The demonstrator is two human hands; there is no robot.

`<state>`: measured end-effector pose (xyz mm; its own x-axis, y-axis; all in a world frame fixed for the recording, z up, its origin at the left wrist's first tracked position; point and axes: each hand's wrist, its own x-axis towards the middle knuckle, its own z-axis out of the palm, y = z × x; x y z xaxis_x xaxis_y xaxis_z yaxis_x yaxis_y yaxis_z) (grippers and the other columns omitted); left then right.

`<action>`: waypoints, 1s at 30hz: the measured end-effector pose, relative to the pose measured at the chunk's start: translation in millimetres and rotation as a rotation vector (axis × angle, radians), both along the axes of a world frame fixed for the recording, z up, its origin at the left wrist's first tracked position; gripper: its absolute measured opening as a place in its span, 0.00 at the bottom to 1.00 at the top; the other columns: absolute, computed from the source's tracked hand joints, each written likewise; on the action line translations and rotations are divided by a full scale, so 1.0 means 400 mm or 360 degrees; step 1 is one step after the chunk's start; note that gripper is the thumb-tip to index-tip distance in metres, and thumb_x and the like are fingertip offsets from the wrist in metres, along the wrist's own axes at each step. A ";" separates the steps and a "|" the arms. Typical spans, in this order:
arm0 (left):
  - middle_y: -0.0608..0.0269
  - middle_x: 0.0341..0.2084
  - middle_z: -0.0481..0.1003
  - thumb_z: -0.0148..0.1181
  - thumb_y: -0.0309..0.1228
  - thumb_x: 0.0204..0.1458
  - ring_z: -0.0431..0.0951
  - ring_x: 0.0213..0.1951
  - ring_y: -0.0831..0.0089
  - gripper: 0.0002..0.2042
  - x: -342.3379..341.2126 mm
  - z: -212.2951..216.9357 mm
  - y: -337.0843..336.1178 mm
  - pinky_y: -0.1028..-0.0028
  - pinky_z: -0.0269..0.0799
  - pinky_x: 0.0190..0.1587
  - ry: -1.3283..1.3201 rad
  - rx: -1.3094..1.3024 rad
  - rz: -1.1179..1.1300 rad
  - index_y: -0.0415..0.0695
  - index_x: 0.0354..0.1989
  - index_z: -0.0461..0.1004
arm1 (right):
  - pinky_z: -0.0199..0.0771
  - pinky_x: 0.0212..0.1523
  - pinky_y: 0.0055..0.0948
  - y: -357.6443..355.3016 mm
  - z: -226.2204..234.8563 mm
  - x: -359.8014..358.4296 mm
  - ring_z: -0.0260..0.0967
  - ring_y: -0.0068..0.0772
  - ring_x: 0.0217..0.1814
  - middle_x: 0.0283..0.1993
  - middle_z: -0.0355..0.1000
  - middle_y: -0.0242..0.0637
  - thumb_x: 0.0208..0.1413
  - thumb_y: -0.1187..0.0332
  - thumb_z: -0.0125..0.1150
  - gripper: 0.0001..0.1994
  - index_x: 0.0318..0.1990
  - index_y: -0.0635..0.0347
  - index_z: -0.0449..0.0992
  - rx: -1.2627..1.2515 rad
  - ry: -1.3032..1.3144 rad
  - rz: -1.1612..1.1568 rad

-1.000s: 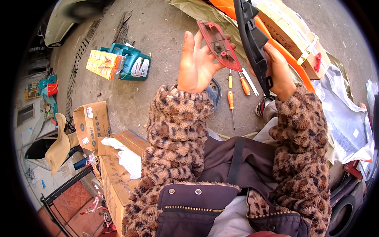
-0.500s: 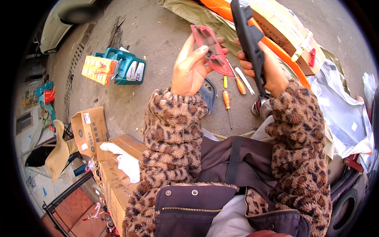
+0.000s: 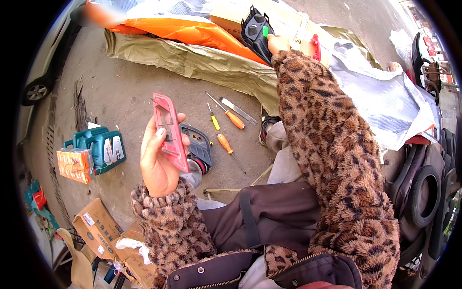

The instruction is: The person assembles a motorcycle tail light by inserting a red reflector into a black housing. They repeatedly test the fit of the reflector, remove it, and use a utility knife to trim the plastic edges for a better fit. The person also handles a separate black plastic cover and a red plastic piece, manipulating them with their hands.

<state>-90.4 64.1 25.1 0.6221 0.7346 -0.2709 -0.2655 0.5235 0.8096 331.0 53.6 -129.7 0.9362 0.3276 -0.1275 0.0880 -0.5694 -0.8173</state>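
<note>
My left hand (image 3: 161, 161) is closed around the edges of a red translucent light lens (image 3: 169, 132), held upright above the ground with its hollow inner side showing. At the far side, my right arm is stretched out, and my right hand (image 3: 278, 43) grips a black plastic trim piece (image 3: 256, 34) with a small green patch. That piece is over the orange sheet and beside a cardboard box; most of the right fingers are hidden. Beyond the left hand, a dark grey plastic part (image 3: 197, 144) lies on the ground near my shoe.
Screwdrivers with orange handles (image 3: 235, 119) and a yellow handle (image 3: 214, 123) lie on the ground, beside a flat metal blade (image 3: 239, 111). Teal jugs (image 3: 108, 151) stand at left, cardboard boxes (image 3: 98, 229) lower left. An orange sheet (image 3: 192, 36) and clear plastic wrap (image 3: 385, 106) lie beyond.
My right hand has moved away to the far side with the black trim piece. The left hand keeps the red lens, lower and further left in view. The view itself has shifted.
</note>
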 end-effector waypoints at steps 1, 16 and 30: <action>0.47 0.51 0.73 0.49 0.33 0.61 0.76 0.33 0.72 0.27 0.010 0.008 0.000 0.76 0.73 0.30 -0.0039 -0.0041 -0.0019 0.37 0.68 0.55 | 0.70 0.56 0.44 -0.010 -0.023 0.052 0.75 0.57 0.51 0.44 0.77 0.61 0.56 0.60 0.59 0.20 0.43 0.74 0.79 -0.0029 -0.0071 -0.0068; 0.47 0.51 0.65 0.41 0.38 0.66 0.67 0.35 0.69 0.21 0.025 -0.007 0.024 0.72 0.67 0.28 -0.0785 -0.0536 -0.0248 0.41 0.64 0.58 | 0.66 0.62 0.48 -0.126 0.018 0.311 0.66 0.59 0.62 0.58 0.68 0.62 0.56 0.57 0.57 0.27 0.60 0.64 0.69 -0.0841 -0.1107 -0.0001; 0.52 0.54 0.68 0.43 0.43 0.68 0.70 0.51 0.63 0.26 0.068 -0.003 0.063 0.59 0.68 0.50 -0.0970 -0.0355 -0.0301 0.44 0.69 0.54 | 0.77 0.35 0.27 -0.059 0.218 0.133 0.77 0.28 0.35 0.40 0.79 0.43 0.59 0.61 0.63 0.21 0.52 0.70 0.75 0.0400 -0.0382 0.0520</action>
<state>-63.0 89.3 23.8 0.8241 0.5653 0.0369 -0.5281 0.7430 0.4112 384.1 29.9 -42.4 0.7723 0.6028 0.2003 0.4325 -0.2680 -0.8609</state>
